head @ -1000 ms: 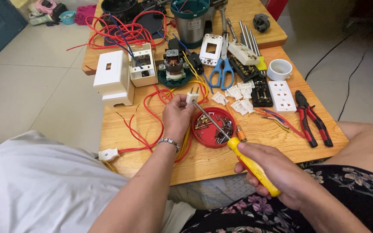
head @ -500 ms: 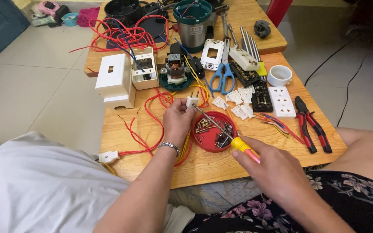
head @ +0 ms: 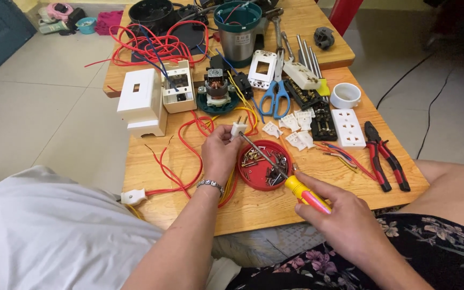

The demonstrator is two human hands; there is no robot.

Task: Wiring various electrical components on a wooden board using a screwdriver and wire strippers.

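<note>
— Plug (head: 238, 128), white and two-pronged, sat pinched in the left hand (head: 220, 153) above the tabletop (head: 189, 193); the screwdriver (head: 283, 174) tip met it.

— Right hand (head: 345, 220)?

— Clenched on the yellow handle; fastening looked unfinished; screws lay in the red dish (head: 248, 180).

Count, wooden table (head: 189, 198): one yellow-handled screwdriver (head: 288, 177); one round red plastic dish of screws (head: 261, 166); one small white two-pin plug (head: 238, 128); one pair of blue-handled scissors (head: 275, 96); one pair of red-and-black pliers (head: 385, 156), right edge; one white socket strip (head: 348, 128); one white cup (head: 345, 95); two white switch boxes (head: 143, 102), left edge.
</note>
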